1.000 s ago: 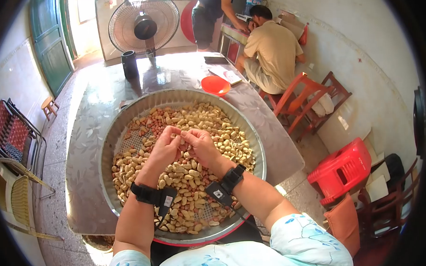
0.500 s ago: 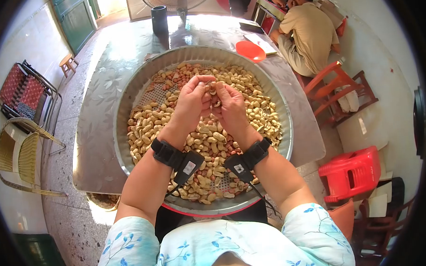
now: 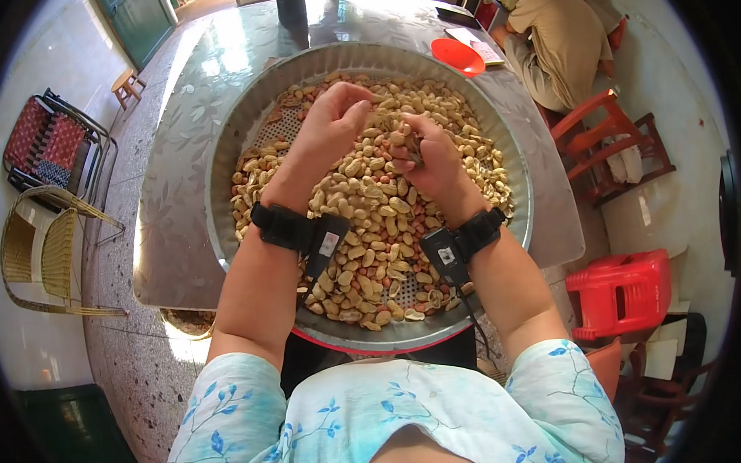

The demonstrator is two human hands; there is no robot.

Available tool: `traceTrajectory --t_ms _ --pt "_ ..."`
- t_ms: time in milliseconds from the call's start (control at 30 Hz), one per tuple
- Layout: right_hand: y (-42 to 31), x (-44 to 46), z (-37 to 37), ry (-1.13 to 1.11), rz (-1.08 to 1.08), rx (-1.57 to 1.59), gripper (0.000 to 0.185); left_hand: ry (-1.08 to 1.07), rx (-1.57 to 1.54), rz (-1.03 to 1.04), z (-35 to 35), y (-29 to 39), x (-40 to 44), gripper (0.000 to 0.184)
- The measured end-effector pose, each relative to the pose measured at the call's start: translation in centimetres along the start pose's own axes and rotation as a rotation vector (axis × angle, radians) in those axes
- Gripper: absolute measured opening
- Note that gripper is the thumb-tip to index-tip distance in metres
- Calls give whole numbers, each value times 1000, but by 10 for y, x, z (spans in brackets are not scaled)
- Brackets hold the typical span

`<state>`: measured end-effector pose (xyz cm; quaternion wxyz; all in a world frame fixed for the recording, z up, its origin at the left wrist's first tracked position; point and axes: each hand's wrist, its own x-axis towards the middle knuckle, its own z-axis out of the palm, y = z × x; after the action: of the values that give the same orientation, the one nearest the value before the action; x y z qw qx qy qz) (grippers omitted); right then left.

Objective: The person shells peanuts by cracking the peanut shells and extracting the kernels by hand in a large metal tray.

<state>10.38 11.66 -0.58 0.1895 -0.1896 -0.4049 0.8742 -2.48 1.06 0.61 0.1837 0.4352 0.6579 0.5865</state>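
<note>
A large round metal pan (image 3: pixel 222 175) is filled with unshelled peanuts (image 3: pixel 357 203), with pinkish shelled kernels mixed among them. Over the far left part of the heap, my left hand (image 3: pixel 332 125) has its fingers bent, the thumb and forefinger close together. What may be between those fingertips cannot be made out. My right hand (image 3: pixel 435 157) is curled closed just to the right, lower over the peanuts, with what looks like a peanut between thumb and fingers. The hands are apart. Black straps with small boxes are on both wrists.
The pan rests on a patterned table (image 3: pixel 175 230). Beyond its rim are a red plate (image 3: pixel 457 57), a dark cylinder (image 3: pixel 292 7) and papers. A seated person (image 3: pixel 558 41) is at the far right, near a wooden chair (image 3: pixel 604 146). Red plastic stools (image 3: pixel 621 292) stand at right.
My hands were together over the pan, fingers around a peanut; they have separated, the left to the left and the right to the right and lower. The camera view has shifted.
</note>
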Motion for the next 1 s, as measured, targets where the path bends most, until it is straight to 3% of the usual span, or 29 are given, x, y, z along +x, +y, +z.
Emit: traceTrajectory --t_ms 67,167,333,400,467,533,567,667,733,800,867,933,1000 --pt "5 2 5 42 146 137 16 -200 -442 -70 4 18 -7 13" --pt "12 -1 11 -29 183 212 24 -178 -250 36 15 12 -7 13" --pt "15 1 4 -90 208 373 28 -98 -386 -101 0 15 -5 14" --pt "13 0 7 -90 195 388 30 -121 -274 -113 0 19 -5 14" --pt "5 -4 8 8 163 326 28 -104 83 125 -2 -4 -1 18" --pt "3 1 1 1 14 262 22 -258 493 106 -12 -24 -6 21" --pt "1 0 0 22 1 293 19 -330 676 -95 -11 0 -12 23" --pt "3 -9 6 86 -7 255 15 -322 745 -37 -6 5 -18 16" --pt "3 -8 5 134 0 190 13 -310 686 -42 -6 2 -17 14" --pt "4 -4 -2 -34 84 142 13 -261 652 -26 -7 2 -15 12" --pt "6 -3 -1 -64 84 110 12 -67 497 -49 -7 1 -10 12" --pt "9 -6 2 -63 69 -37 14 -43 406 -51 -5 4 -8 12" --pt "12 -6 5 -69 49 -55 16 -92 -143 -116 2 12 -6 14"
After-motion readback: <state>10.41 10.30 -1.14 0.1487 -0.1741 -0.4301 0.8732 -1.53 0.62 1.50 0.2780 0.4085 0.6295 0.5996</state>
